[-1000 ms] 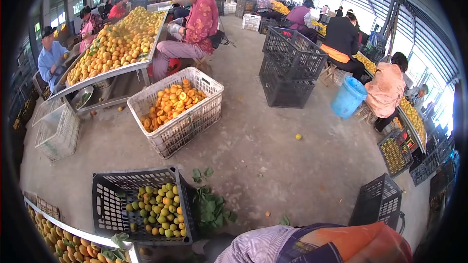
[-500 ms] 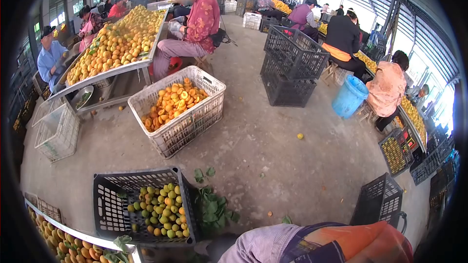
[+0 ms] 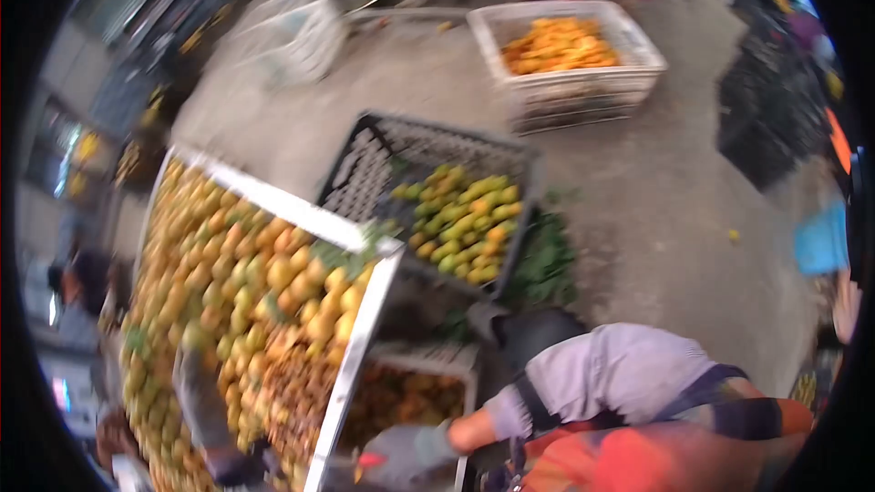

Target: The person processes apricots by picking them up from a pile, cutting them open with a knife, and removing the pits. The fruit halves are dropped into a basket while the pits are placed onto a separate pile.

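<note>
My right hand (image 3: 410,456), in a grey glove with bare wrist showing, is at the table edge at bottom centre. It is closed around a small red-handled tool (image 3: 372,459), too blurred to name exactly. A second grey-gloved hand (image 3: 196,383) with a dark sleeve, apparently my left hand, reaches over the heaped apricots (image 3: 260,264). A yellow-green fruit sits at its tip; motion smears its fingers. Near it lies a brown patch (image 3: 296,383), perhaps pits or scraps. Below my right hand's side of the table, a pale crate (image 3: 469,374) holds dark orange pieces.
A metal rim (image 3: 292,205) borders the fruit table. Beyond it stand a black crate (image 3: 342,164) of greenish fruit, leaves (image 3: 547,260) on the floor, and a white crate (image 3: 583,96) of orange halves. A blue bucket (image 3: 820,241) is at right. A person (image 3: 87,282) sits at left.
The view has swung left and down onto the fruit table. The two gloved hands have come into view, and the black and white crates now appear farther up and right.
</note>
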Demonstrator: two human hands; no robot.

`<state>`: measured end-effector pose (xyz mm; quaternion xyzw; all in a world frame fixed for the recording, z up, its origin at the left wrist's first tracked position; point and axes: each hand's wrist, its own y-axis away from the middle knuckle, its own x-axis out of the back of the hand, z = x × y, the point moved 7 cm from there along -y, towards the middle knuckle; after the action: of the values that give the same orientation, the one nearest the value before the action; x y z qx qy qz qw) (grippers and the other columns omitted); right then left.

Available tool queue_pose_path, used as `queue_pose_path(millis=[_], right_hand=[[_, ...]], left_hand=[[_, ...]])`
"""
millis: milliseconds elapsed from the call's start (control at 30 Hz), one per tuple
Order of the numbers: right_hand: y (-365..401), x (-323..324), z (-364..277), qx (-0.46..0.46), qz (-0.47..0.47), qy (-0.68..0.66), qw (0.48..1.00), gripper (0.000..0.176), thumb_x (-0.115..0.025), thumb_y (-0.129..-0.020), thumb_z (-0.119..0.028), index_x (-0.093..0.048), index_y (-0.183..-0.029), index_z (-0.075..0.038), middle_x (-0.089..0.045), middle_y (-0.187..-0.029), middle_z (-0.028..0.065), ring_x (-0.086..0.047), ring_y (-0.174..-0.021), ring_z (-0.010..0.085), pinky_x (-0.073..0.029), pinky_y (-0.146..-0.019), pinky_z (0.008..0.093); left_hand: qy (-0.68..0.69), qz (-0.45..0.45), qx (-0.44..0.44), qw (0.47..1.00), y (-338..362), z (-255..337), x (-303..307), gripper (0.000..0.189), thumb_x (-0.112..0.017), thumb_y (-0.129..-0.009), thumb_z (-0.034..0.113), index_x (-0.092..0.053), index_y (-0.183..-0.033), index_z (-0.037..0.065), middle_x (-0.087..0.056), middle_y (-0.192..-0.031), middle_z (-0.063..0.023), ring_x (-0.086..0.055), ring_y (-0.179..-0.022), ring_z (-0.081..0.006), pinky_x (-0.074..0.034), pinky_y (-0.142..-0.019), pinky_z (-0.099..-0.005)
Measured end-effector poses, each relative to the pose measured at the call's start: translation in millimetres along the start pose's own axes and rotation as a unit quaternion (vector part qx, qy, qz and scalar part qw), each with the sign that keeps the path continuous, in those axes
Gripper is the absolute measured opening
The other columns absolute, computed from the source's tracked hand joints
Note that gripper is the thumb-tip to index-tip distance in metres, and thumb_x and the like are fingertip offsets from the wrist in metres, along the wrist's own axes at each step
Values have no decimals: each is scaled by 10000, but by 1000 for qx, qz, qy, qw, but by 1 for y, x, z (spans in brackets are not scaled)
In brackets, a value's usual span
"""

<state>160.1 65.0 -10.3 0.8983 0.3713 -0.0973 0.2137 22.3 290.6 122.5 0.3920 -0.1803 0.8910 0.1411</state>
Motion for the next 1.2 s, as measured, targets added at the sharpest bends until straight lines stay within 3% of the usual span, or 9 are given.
queue_pose_path(millis=[33, 200, 267, 333, 400, 500, 733, 967, 1200], right_hand=[[-12, -7, 11, 1, -19, 24, 1000, 296, -532, -848, -383, -589, -836, -93, -591, -607, 47, -560, -456, 165, -423, -463, 305], [-11, -5, 10, 45, -2, 59, 997, 307, -556, -856, -390, -578, -932, -93, -595, -626, 38, -548, -473, 137, -425, -446, 294], [-13, -11, 6, 43, -15, 51, 998, 310, -554, -863, -386, -572, -952, -89, -595, -629, 38, -545, -475, 129, -425, -445, 280], [-9, -4, 9, -32, 2, 7, 999, 301, -556, -871, -367, -563, -973, -84, -597, -638, 36, -531, -473, 105, -417, -437, 251], [-7, -1, 8, -25, 3, -1, 1000, 290, -561, -870, -357, -563, -971, -85, -593, -636, 34, -521, -466, 99, -411, -433, 248], [-2, 6, 3, -19, 13, -18, 1000, 282, -572, -860, -337, -565, -936, -66, -587, -631, 38, -521, -457, 115, -420, -437, 261], [-1, -1, -3, -32, -18, 21, 999, 272, -581, -864, -354, -545, -933, -94, -570, -628, 20, -477, -450, 90, -386, -417, 232], [-1, 23, -29, -2, 74, -130, 989, 258, -589, -882, -328, -570, -936, -76, -596, -638, 35, -485, -431, 70, -382, -387, 215], [-7, 21, -26, -25, 62, -98, 993, 280, -589, -880, -349, -560, -930, -76, -591, -634, 25, -493, -429, 74, -419, -399, 219]], left_hand=[[103, 20, 72, 992, -12, 49, -17, 370, -454, -898, 186, -544, -1178, -38, -586, -1094, -80, -539, -959, -149, -429, -842, -255], [236, -101, 1, 967, -45, 165, -93, 400, -513, -862, 196, -542, -1183, -40, -596, -1058, -95, -548, -961, -148, -431, -843, -260], [157, -151, -55, 974, -61, 188, -121, 409, -568, -836, 183, -546, -1177, -41, -603, -1036, -103, -559, -952, -157, -435, -838, -262], [169, -244, 7, 955, -70, 191, -149, 379, -550, -879, 184, -530, -1197, -21, -578, -1144, -84, -537, -1013, -140, -405, -914, -257], [163, -197, 20, 967, -69, 186, -137, 376, -545, -883, 194, -532, -1197, -12, -579, -1137, -82, -533, -1021, -139, -402, -925, -267], [85, -70, -21, 994, -69, 115, -83, 341, -583, -821, 148, -584, -1127, -3, -605, -1126, -126, -567, -1020, -195, -436, -892, -281], [61, -22, 175, 982, 13, -62, -3, 321, -557, -875, 34, -531, -1191, -17, -592, -1134, -78, -544, -1022, -127, -430, -897, -253], [68, -41, 173, 982, 13, -96, -44, 464, -616, -823, 30, -482, -1267, 10, -567, -1200, -77, -540, -1093, -168, -416, -936, -265], [119, -33, 234, 964, 2, -92, -57, 438, -623, -795, -13, -488, -1207, 49, -595, -1020, -74, -564, -846, -101, -484, -738, -227]])
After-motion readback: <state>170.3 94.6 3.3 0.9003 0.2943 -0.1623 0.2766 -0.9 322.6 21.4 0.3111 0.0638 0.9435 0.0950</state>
